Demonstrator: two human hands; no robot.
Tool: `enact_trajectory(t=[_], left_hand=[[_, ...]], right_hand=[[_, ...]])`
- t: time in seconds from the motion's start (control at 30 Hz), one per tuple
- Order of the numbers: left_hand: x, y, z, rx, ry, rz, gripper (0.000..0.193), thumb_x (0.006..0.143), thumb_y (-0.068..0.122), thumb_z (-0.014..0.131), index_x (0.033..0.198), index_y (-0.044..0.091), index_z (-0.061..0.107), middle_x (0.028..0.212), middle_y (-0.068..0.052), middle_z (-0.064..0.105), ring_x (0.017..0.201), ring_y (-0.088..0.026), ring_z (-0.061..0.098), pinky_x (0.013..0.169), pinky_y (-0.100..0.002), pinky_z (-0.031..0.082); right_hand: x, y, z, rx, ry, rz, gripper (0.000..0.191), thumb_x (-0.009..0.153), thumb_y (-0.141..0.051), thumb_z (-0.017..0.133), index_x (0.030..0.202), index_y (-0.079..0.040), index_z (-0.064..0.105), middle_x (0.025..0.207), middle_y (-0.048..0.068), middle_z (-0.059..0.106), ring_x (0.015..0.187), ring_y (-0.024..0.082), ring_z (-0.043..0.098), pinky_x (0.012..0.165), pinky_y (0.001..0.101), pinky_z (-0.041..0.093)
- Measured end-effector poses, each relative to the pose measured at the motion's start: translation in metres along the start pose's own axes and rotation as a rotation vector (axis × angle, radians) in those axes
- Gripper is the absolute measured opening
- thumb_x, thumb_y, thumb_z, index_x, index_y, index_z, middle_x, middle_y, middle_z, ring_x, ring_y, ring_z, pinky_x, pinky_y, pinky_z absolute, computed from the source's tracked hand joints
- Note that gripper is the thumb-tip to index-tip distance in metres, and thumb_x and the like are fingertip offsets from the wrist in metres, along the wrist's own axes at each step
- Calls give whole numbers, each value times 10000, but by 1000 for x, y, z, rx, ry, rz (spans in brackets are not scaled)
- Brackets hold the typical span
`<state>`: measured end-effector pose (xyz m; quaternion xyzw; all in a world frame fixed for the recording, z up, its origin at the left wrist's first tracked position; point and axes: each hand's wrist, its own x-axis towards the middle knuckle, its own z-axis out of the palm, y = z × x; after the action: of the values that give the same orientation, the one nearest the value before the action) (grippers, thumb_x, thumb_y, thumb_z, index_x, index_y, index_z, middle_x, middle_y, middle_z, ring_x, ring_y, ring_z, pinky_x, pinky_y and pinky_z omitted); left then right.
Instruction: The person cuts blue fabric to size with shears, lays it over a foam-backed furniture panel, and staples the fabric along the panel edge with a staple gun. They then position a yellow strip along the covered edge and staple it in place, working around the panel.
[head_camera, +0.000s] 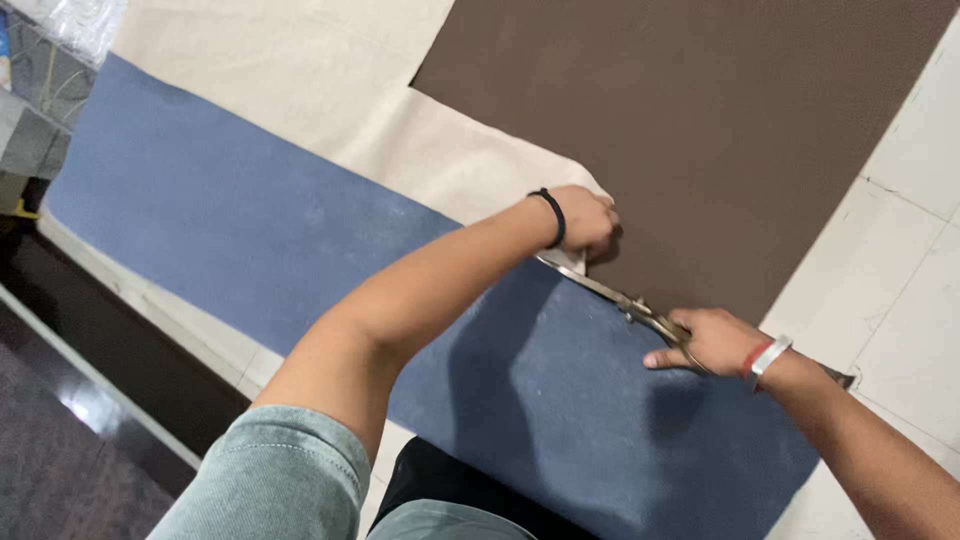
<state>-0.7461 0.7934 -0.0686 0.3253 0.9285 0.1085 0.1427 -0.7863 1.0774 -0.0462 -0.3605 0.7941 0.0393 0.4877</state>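
Note:
A cream fabric sheet (330, 80) lies over a long blue fabric strip (230, 220) and beside a brown sheet (700, 120). My left hand (585, 220), with a black band on the wrist, pinches the cream fabric's corner. My right hand (710, 342), wearing a red and white wristband, grips the handles of metal scissors (610, 295). The blades point toward the cream corner under my left hand, lying over the blue strip's edge.
White floor tiles (900, 260) show at the right. A dark step or ledge (90, 350) runs along the left. Clear plastic wrapping (70, 25) sits at the top left corner. My knee in dark cloth (460, 495) is at the bottom.

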Motion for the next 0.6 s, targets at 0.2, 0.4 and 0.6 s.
enact_trajectory(t=[0.2,0.4,0.6], left_hand=[[-2,-9,23,-208,38,13,155,706,217,812,844,284,791,1010,-6,696,974,-258,696,765,-444,570],[-16,19,13,-228,289,-164,47,817,176,745,782,154,769,1012,-93,696,872,-319,731,680,-468,584],[-42,62,7,-416,535,-504,88,828,113,682,846,49,740,1001,-178,675,829,-304,741,720,-391,608]], right_hand=[[-14,-33,-27,-22,-174,228,505,733,-633,754,904,-159,723,695,104,707,728,248,739,744,405,570],[4,-62,-37,-41,-227,166,532,758,-623,770,911,-115,732,690,59,718,685,193,739,719,374,608],[22,-77,-28,104,-110,61,605,740,-564,821,1147,-129,713,940,95,779,797,202,768,777,388,613]])
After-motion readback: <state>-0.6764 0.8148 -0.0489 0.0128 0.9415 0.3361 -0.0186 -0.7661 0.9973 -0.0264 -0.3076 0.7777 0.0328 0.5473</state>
